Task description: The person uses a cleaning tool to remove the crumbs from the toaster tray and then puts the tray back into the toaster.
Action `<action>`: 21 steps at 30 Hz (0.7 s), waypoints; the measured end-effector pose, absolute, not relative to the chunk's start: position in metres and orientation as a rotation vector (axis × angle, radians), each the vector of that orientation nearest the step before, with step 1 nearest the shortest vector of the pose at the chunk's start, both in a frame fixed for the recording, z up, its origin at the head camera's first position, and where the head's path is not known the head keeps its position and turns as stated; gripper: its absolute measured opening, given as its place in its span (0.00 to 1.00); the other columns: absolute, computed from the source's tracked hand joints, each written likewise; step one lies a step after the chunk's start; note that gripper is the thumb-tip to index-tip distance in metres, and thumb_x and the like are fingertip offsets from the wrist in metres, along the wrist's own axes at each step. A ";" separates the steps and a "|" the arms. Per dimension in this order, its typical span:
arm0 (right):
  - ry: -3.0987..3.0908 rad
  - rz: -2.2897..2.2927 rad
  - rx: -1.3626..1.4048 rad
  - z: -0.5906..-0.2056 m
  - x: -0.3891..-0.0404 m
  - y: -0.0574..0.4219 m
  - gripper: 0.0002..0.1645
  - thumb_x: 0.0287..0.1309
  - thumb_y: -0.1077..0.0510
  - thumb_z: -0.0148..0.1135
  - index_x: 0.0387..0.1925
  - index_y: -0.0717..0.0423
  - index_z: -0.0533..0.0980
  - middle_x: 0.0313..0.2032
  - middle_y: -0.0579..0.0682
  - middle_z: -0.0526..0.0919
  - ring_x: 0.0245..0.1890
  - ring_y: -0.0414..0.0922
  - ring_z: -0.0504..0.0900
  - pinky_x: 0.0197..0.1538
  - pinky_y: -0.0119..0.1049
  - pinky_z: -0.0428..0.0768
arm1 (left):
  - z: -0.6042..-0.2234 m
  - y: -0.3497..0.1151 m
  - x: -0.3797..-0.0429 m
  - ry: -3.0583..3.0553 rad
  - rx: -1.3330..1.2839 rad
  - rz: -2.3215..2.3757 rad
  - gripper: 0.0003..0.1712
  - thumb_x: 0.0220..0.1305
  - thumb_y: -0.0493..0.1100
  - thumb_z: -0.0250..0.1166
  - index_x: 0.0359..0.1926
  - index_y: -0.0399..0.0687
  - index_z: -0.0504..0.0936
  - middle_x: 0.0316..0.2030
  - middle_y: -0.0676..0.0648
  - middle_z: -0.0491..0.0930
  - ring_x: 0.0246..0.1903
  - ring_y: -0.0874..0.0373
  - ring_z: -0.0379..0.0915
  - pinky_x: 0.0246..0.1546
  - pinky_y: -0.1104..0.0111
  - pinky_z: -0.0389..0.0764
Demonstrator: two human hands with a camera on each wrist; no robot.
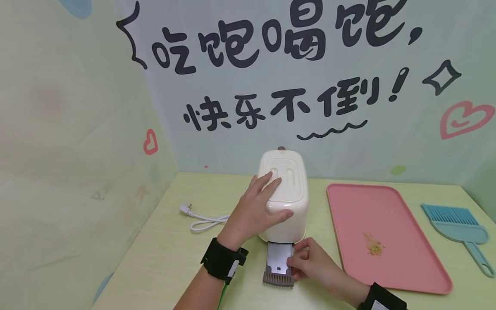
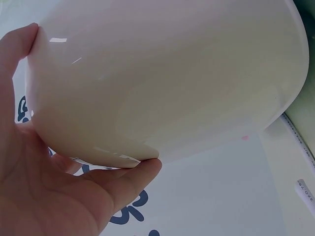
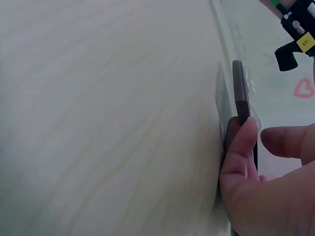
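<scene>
A white toaster (image 1: 284,224) stands with its narrow end toward me, its lid on top. My left hand (image 1: 252,213) rests on it with spread fingers, the fingers on the lid and the thumb on the near end; the left wrist view shows the fingertips (image 2: 150,167) against the glossy wall. From the toaster's base sticks out a metal crumb tray (image 1: 279,256) with a brown, comb-like front edge. My right hand (image 1: 314,265) pinches this crumb tray by its right side, close above the table. The tray's inner end is hidden inside the toaster.
To the right lies a pink tray (image 1: 372,206) with a small heap of crumbs (image 1: 375,249) on it. A blue brush (image 1: 459,228) is beyond it. The white power cord (image 1: 207,221) and plug lie left of the toaster. A printed wall (image 1: 232,150) borders the table.
</scene>
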State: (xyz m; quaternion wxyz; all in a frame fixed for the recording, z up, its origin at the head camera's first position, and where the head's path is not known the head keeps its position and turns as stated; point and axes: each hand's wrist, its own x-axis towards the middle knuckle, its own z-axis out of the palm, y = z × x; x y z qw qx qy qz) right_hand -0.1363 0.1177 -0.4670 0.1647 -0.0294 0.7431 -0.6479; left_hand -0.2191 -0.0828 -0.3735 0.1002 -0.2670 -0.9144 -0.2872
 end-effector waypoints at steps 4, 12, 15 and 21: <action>2.264 -1.690 -0.313 -0.464 -0.129 0.122 0.24 0.60 0.61 0.76 0.46 0.62 0.67 0.35 0.50 0.82 0.34 0.43 0.81 0.35 0.30 0.80 | -0.373 -0.082 -0.220 -2.701 -0.792 -0.844 0.50 0.63 0.66 0.74 0.80 0.53 0.69 0.81 0.46 0.59 0.81 0.31 0.48 0.72 0.38 0.68; 2.480 -1.439 -0.628 -0.463 -0.121 0.125 0.34 0.46 0.57 0.87 0.47 0.53 0.71 0.39 0.47 0.78 0.38 0.38 0.78 0.40 0.30 0.79 | -0.374 -0.081 -0.220 -2.703 -0.784 -0.855 0.50 0.63 0.66 0.74 0.79 0.52 0.69 0.81 0.45 0.59 0.81 0.30 0.47 0.72 0.37 0.68; 2.577 -1.363 -0.695 -0.465 -0.121 0.125 0.32 0.46 0.57 0.87 0.46 0.50 0.71 0.39 0.44 0.76 0.37 0.37 0.77 0.38 0.30 0.79 | -0.373 -0.081 -0.220 -2.711 -0.778 -0.862 0.50 0.63 0.66 0.74 0.80 0.53 0.69 0.81 0.46 0.59 0.81 0.31 0.47 0.72 0.37 0.68; 2.626 -1.319 -0.782 -0.466 -0.127 0.128 0.27 0.53 0.59 0.83 0.46 0.51 0.72 0.40 0.44 0.74 0.35 0.33 0.77 0.37 0.30 0.80 | -0.374 -0.080 -0.220 -2.715 -0.772 -0.850 0.50 0.63 0.67 0.74 0.80 0.54 0.68 0.82 0.47 0.59 0.81 0.33 0.46 0.72 0.38 0.68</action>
